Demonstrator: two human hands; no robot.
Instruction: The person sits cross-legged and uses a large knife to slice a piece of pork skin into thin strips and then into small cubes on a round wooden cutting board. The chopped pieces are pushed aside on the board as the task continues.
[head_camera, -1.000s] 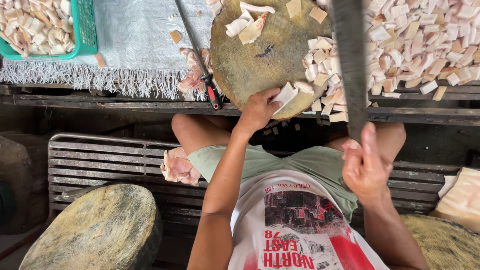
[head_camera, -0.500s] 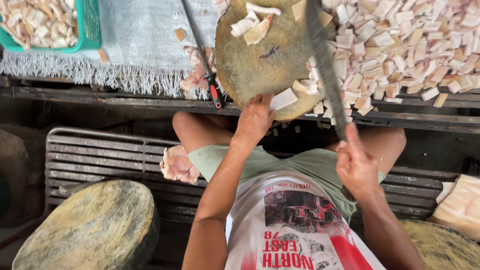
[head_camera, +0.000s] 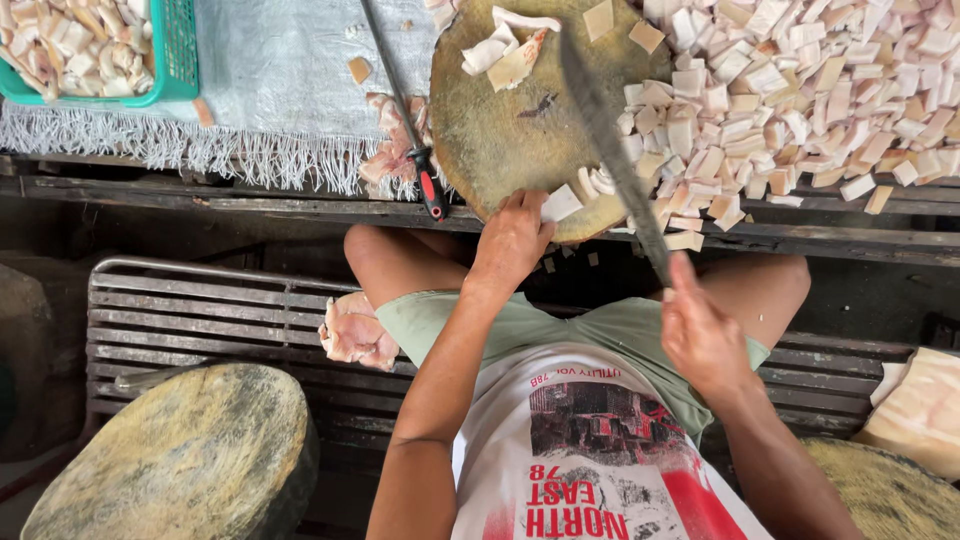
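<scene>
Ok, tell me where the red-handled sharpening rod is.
In the head view, the red-handled sharpening rod lies slantwise on the grey mat, just left of the round chopping block, its handle near the table's front edge beside the left hand.

We see a round, worn wooden chopping block (head_camera: 520, 130) lying flat at the bench edge, pale cut pieces (head_camera: 505, 55) scattered on its top. A long dark cleaver blade (head_camera: 610, 150) slants across its right side, tip pointing away.
</scene>
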